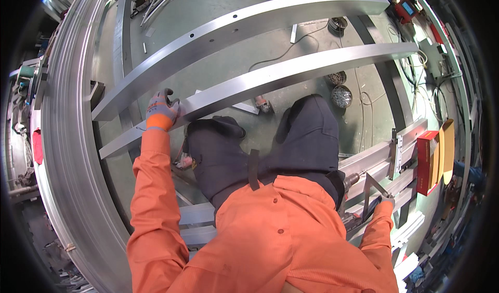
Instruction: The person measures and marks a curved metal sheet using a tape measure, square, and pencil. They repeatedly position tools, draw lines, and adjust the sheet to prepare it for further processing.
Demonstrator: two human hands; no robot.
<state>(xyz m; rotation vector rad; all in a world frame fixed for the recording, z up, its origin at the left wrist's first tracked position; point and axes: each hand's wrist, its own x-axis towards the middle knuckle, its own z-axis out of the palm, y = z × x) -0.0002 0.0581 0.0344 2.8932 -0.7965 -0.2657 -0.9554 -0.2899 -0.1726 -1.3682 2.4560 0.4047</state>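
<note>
Got left hand (163, 109) grasping the nearer silver bar (270, 78), right hand (386, 199) by a metal triangle (367, 195), can't tell if gripping.

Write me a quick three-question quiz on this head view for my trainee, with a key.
1. Multiple choice: which bar is the left hand touching?
A) the far bar with dark round holes
B) the near bar
C) neither

2. True or false: the right hand is on the same bar as the left.

3. Fill in the missing colour: the open box on the person's right is yellow and ____.

Key:
1. B
2. False; it is down at the person's right, by an angled metal piece.
3. red
</note>
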